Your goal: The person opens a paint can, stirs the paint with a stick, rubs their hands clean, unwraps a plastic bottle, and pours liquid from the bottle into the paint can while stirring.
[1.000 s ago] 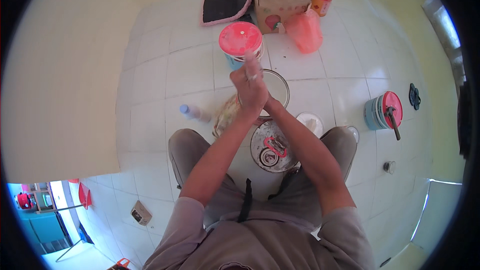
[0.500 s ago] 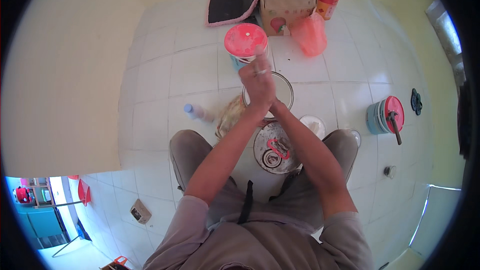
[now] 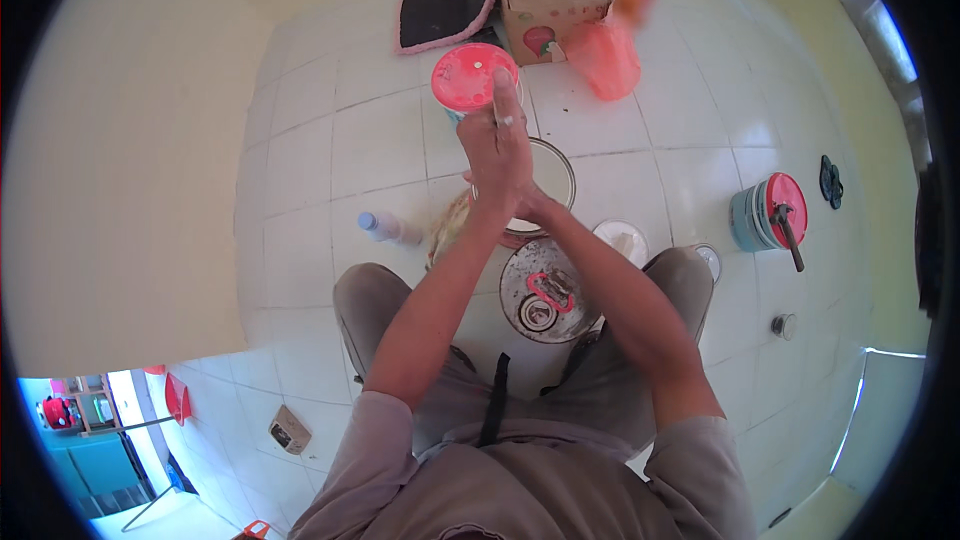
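My left hand (image 3: 497, 155) and my right hand (image 3: 532, 203) are clasped together, arms stretched forward above a round can (image 3: 573, 180) with a metal rim and a pale top or inside. The left thumb points up and away, with a whitish mark on it. The right hand is mostly behind the left. Anything between the palms is hidden. Just past my fingers stands a bucket with a red lid (image 3: 475, 75). Nearer me, between my knees, a stained metal can (image 3: 515, 285) has a red handle and a round spout on top.
Left of the cans lie a blue-capped bottle (image 3: 390, 228) and a tan fibrous bundle (image 3: 447, 230). A white disc (image 3: 620, 238) lies right. Further right, a hammer (image 3: 787, 237) rests on a red-lidded bucket (image 3: 747, 220). A cardboard box (image 3: 555, 0) and an orange plastic bag (image 3: 607, 60) stand ahead.
My view has turned slightly, so most things ahead appear further left and higher. Both hands remain clasped over the can, shifted a little left and less blurred.
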`<action>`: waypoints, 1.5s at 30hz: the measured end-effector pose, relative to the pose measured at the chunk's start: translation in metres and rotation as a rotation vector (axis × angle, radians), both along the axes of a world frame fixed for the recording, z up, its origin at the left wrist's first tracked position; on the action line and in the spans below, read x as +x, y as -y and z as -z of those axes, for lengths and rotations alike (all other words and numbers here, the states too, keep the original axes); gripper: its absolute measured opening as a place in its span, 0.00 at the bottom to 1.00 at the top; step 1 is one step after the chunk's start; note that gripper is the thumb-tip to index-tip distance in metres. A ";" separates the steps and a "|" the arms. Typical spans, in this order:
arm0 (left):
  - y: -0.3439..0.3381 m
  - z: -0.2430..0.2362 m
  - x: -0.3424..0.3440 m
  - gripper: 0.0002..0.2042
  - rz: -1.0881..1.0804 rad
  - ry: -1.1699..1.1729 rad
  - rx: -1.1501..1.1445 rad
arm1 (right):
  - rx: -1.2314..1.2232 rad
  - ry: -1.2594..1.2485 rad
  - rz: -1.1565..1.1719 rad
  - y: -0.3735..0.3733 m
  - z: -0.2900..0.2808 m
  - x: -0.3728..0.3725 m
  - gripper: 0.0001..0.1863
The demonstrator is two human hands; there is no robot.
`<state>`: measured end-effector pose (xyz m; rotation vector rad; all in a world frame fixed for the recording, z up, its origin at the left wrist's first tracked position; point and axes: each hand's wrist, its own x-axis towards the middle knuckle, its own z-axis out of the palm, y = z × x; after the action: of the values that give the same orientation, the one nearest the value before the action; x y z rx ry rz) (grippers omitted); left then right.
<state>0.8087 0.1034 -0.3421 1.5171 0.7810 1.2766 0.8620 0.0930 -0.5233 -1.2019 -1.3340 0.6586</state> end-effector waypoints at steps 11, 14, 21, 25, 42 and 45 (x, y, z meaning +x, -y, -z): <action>0.014 0.029 -0.004 0.31 0.026 -0.044 0.147 | -0.091 0.004 -0.009 0.015 -0.028 -0.001 0.22; -0.004 0.000 0.002 0.29 0.036 -0.007 -0.097 | -0.110 -0.017 -0.101 0.021 -0.040 0.016 0.22; 0.014 0.030 0.010 0.29 -0.037 0.260 0.046 | -0.201 0.008 0.001 0.019 -0.075 0.030 0.26; 0.009 0.014 0.009 0.29 -0.002 0.029 0.060 | -0.212 -0.060 -0.075 0.032 -0.041 0.014 0.26; 0.007 0.011 0.026 0.25 0.085 0.253 -0.236 | -0.339 0.114 -0.259 0.032 -0.078 0.050 0.34; -0.015 0.039 0.023 0.25 -0.179 0.144 0.150 | -0.468 0.336 -0.197 0.002 -0.067 0.051 0.31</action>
<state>0.8313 0.1186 -0.3813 1.4782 0.7543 1.5899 0.9127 0.0914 -0.4562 -1.6208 -1.6481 0.9793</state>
